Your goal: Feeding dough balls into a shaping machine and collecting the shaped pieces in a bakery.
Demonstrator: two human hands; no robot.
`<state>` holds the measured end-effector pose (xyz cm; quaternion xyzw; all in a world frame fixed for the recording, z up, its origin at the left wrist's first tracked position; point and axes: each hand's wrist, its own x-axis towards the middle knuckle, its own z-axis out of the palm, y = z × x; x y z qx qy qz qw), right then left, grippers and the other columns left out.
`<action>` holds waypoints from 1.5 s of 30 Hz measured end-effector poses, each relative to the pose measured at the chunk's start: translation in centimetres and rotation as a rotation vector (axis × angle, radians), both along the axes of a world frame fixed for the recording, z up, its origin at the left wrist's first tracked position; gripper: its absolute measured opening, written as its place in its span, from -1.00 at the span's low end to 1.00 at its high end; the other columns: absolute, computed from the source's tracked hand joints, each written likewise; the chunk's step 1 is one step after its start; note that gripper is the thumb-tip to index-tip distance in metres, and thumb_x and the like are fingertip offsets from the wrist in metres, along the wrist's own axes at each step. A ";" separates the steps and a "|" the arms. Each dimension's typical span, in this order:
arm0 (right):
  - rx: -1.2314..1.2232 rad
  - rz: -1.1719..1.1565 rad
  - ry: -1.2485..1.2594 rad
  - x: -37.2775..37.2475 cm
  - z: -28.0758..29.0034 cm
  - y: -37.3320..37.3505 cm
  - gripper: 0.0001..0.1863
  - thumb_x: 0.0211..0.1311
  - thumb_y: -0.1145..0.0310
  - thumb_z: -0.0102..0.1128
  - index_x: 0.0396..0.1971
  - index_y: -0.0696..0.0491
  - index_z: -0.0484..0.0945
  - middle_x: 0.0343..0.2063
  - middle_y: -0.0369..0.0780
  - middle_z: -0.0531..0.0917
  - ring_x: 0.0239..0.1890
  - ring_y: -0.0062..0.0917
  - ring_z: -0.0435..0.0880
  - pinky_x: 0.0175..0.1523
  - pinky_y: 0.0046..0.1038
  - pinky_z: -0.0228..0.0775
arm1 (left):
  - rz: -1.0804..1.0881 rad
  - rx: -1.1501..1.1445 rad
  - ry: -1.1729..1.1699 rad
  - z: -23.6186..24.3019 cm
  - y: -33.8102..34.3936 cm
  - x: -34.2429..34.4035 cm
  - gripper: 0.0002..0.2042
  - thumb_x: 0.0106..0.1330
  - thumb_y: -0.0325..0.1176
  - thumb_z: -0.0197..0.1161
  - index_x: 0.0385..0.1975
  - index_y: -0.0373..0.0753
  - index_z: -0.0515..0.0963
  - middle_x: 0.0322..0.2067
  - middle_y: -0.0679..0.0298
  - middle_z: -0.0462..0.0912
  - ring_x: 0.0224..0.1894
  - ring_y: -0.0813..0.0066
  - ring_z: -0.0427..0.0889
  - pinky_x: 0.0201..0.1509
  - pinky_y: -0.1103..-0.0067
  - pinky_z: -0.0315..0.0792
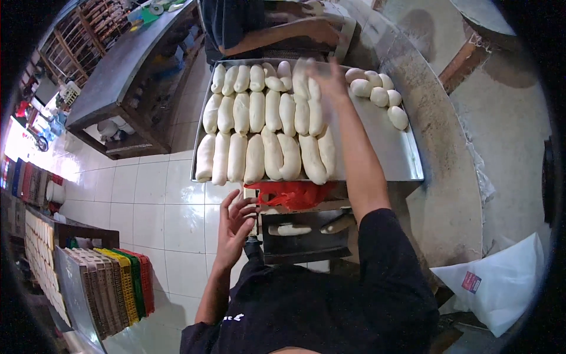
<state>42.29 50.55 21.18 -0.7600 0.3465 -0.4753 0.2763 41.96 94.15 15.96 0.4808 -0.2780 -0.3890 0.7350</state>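
Note:
Rows of pale dough rolls [240, 112] lie side by side on a metal tray [371, 150] in front of me. Several are long pieces, some bent into a U. My right hand [324, 79] reaches over the tray's far side, beside the upper end of a long dough strip [300, 85]. Motion smears its fingers, so whether it grips the dough is unclear. Rounded dough balls [379, 96] sit in a group at the tray's far right. Below the tray's near edge, my left hand [236, 224] hovers with its fingers apart, holding nothing.
A red plastic bag [289, 194] hangs under the tray's near edge, above a dark trough [306, 239] with dough pieces. Across the tray stands another person, one arm [283, 34] stretched sideways. Stacked crates [121, 283] and a dark table [127, 76] are to the left; a white sack [498, 283] is at right.

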 end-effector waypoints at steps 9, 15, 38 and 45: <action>0.532 -0.269 -0.433 -26.9 -13.5 21.1 -0.93 0.24 0.46 0.00 -0.31 0.06 0.46 -0.44 -0.31 0.52 -0.41 -0.68 0.46 -0.40 -0.59 0.33 | -0.472 0.423 -0.143 -8.8 -1.5 -3.7 -0.59 0.31 -0.33 0.13 0.11 -0.29 0.26 -0.07 0.17 0.50 0.03 0.42 0.44 0.12 0.49 0.30; 1.421 -0.761 -0.096 -29.9 -31.4 24.6 -0.22 0.15 0.18 0.21 0.31 -0.09 0.00 0.21 -0.16 0.22 0.14 -0.26 0.33 0.08 -0.17 0.38 | -0.638 0.733 -1.647 -25.4 -6.6 -8.4 -0.38 0.17 -0.22 0.11 0.27 -0.17 0.14 0.06 -0.05 0.34 0.11 0.04 0.34 0.16 0.04 0.15; 1.441 -0.590 -0.881 -25.9 -36.9 23.6 -0.48 0.13 0.30 0.11 0.10 0.04 0.22 -0.02 -0.19 0.38 0.02 -0.32 0.40 0.12 -0.17 0.26 | -0.420 0.530 -1.760 -31.7 -9.6 -10.3 -0.34 -0.08 -0.30 0.33 0.10 -0.27 0.26 -0.16 -0.10 0.52 -0.07 -0.13 0.47 0.02 0.19 0.35; 1.469 -0.370 -0.889 -34.9 -30.8 27.5 -0.54 0.06 0.20 0.22 -0.02 0.00 0.39 -0.20 -0.24 0.50 -0.07 -0.34 0.49 0.03 -0.23 0.36 | -0.702 0.598 0.336 -16.5 0.3 -4.2 -0.39 0.00 -0.41 0.19 0.14 -0.36 0.27 -0.06 0.08 0.49 -0.01 0.26 0.48 0.09 0.42 0.39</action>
